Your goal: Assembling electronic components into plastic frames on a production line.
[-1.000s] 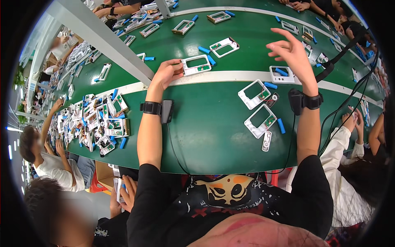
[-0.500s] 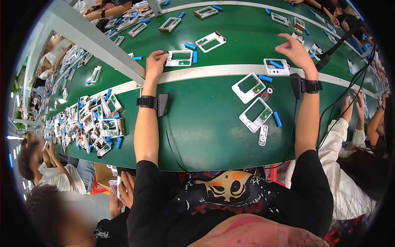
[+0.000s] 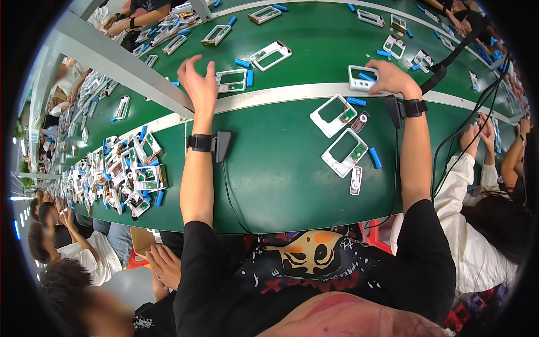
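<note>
My left hand is raised at the far side of the table, fingers spread and holding nothing. Just right of it lies a white rectangular housing with a green circuit board, beside a blue cylindrical cell. My right hand grips the right end of another white housing at the pale dividing strip. A blue cell shows in that housing's opening. Nearer to me, two white housings with wired boards, an upper one and a lower one, lie by more blue cells.
A heap of white housings and blue cells covers the table's left side. A white post stands beside my left hand. Black cables hang at the right. Other people sit on both sides, and more housings lie across the pale strip.
My left hand has come off the housing beside it and spread its fingers. My right hand has come down onto the right housing, which now sits slightly farther away.
</note>
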### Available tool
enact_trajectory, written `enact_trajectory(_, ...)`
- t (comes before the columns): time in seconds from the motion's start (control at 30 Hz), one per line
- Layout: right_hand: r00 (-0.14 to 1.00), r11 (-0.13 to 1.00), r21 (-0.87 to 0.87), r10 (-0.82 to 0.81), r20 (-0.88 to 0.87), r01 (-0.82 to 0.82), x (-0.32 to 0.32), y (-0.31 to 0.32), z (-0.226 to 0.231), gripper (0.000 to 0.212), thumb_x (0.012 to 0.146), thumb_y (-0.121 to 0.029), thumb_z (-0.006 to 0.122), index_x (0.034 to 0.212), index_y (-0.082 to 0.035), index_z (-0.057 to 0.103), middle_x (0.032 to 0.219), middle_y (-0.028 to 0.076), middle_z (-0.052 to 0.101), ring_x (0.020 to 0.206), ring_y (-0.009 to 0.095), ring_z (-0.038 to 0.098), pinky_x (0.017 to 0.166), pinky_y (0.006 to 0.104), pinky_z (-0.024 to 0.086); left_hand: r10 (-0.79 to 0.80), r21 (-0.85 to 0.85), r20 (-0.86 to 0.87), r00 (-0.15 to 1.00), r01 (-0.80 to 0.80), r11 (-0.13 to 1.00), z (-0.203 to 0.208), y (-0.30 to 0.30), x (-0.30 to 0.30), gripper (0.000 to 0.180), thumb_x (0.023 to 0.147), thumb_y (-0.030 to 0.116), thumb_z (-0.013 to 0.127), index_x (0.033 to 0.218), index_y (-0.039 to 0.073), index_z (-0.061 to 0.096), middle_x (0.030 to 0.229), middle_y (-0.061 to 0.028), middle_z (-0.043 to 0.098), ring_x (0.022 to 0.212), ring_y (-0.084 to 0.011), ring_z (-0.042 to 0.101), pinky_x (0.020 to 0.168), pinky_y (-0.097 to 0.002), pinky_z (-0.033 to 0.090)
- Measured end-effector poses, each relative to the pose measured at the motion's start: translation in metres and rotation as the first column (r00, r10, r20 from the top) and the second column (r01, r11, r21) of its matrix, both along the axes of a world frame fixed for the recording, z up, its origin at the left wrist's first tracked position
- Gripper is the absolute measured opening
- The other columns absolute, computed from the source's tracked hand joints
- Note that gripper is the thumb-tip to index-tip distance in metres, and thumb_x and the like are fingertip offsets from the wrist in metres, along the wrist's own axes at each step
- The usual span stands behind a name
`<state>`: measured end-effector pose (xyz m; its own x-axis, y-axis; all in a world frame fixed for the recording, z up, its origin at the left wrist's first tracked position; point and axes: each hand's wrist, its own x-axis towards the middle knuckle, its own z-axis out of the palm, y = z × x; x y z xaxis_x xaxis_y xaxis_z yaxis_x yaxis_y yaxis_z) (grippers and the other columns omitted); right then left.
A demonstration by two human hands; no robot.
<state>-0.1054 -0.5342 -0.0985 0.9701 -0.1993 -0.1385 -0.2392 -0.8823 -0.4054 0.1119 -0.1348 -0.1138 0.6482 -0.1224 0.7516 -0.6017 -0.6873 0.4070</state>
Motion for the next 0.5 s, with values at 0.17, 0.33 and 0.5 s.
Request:
enact_trajectory(0.17,0.978,0.923,0.369,0.031,0.206,-0.107,-0.006,0.05,0.047,0.059,0.068,-0.009,0.076,0.121,-0.001,0.051,0.107,0.013,0.063,0.082,0.018,0.064,0.077,0.0306,0.051,-0.527,0.055,-0.013,0.85,0.527,0.848,0.069,-0.054,-0.09,0.043,0.073,0.016,0.075,0.113,0.008,0.059,0.127,-0.0163,0.051,0.121,-0.0337,0.045,0.099,-0.0426,0.039)
enact_trajectory(0.33,0.934,0.601,0.731,0.082,0.347,-0.324,0.004,0.101,0.06,0.046,0.078,-0.006,0.07,0.12,-0.003,0.051,0.102,0.01,0.063,0.076,0.012,0.063,0.07,0.0258,0.051,-0.685,0.169,-0.057,0.727,0.683,0.711,0.067,-0.079,-0.142,0.045,0.075,0.016,0.075,0.115,0.007,0.058,0.115,-0.0148,0.059,0.109,-0.0285,0.056,0.087,-0.0371,0.048)
enact_trajectory(0.5,0.886,0.534,0.758,-0.034,0.462,-0.374,0.012,0.135,0.052,0.039,0.083,-0.008,0.068,0.118,-0.003,0.052,0.092,0.008,0.065,0.074,0.009,0.062,0.063,0.0221,0.048,-0.703,-0.313,-0.532,0.471,0.662,0.681,0.071,-0.071,-0.135,0.035,0.082,0.013,0.07,0.113,0.004,0.055,0.086,-0.0105,0.065,0.078,-0.0185,0.065,0.065,-0.0301,0.05)
